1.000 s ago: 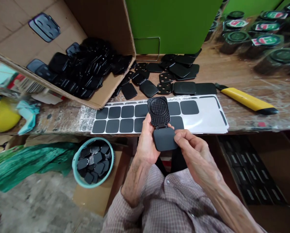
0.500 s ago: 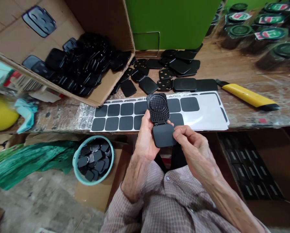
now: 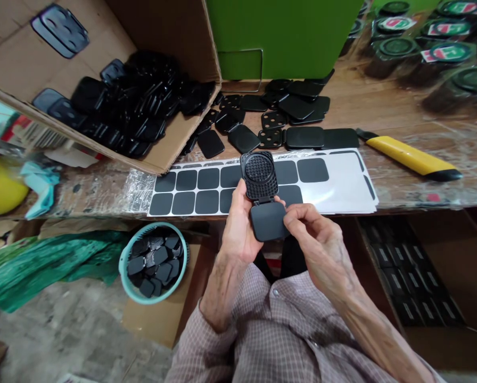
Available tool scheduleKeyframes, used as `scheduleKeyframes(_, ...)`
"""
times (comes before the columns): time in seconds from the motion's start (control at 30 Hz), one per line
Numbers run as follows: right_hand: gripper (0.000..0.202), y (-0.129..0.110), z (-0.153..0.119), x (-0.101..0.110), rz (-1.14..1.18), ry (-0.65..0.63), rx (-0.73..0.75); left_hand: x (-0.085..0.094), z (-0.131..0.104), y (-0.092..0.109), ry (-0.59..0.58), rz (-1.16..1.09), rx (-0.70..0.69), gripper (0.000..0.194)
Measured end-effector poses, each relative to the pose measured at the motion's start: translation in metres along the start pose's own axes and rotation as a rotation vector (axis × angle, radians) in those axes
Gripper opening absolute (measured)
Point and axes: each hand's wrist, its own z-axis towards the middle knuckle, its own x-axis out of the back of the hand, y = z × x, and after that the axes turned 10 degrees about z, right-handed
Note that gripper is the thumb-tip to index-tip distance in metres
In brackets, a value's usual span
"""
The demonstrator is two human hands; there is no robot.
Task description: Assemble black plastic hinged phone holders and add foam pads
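Note:
My left hand [image 3: 242,229] holds a hinged black plastic case [image 3: 259,175], spread open above the bench's front edge. Its upper half has a grid with a round ring; the lower half is a smooth, matte dark square [image 3: 268,222]. The thumb and index finger of my right hand [image 3: 314,226] are pinched at the right edge of that square. Whether they grip the case itself or a sticker lying on it, I cannot tell. Behind the case lies a white sheet of dark rounded-square stickers [image 3: 184,203], partly covered by my hands.
A cardboard box [image 3: 166,159] full of black pieces leans at the left. Loose black pieces [image 3: 244,139] lie behind the sheet. A yellow utility knife [image 3: 406,154] rests at right, near wrapped jars [image 3: 394,56]. Below are a teal basket [image 3: 123,271] of cases and an open carton [image 3: 454,276].
Almost nothing differs. Both hands keep the same hold on the case, and the view has shifted very slightly.

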Motion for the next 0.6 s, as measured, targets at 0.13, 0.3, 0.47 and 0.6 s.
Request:
scheduleKeyframes(0.13, 0.016, -0.002, -0.001, -0.002, -0.028, 0.001, 0.032, 0.0001, -0.0001, -0.0006, -0.001, 0.005, -0.007, 0.051)
scheduleKeyframes(0.3, 0.019, -0.006, -0.0012, -0.0044, -0.051, -0.002, 0.046, 0.0002, 0.0012, -0.0015, -0.019, -0.003, -0.018, 0.05)
scheduleKeyframes(0.47, 0.019, -0.0055, -0.0007, -0.0036, -0.062, -0.019, 0.071, -0.0005, 0.0021, -0.0026, -0.017, -0.014, -0.019, 0.051)
scheduleKeyframes(0.6, 0.016, -0.0032, -0.0014, -0.0019, -0.086, -0.031, 0.096, -0.0012, 0.0025, -0.0034, -0.005, -0.002, -0.025, 0.053)
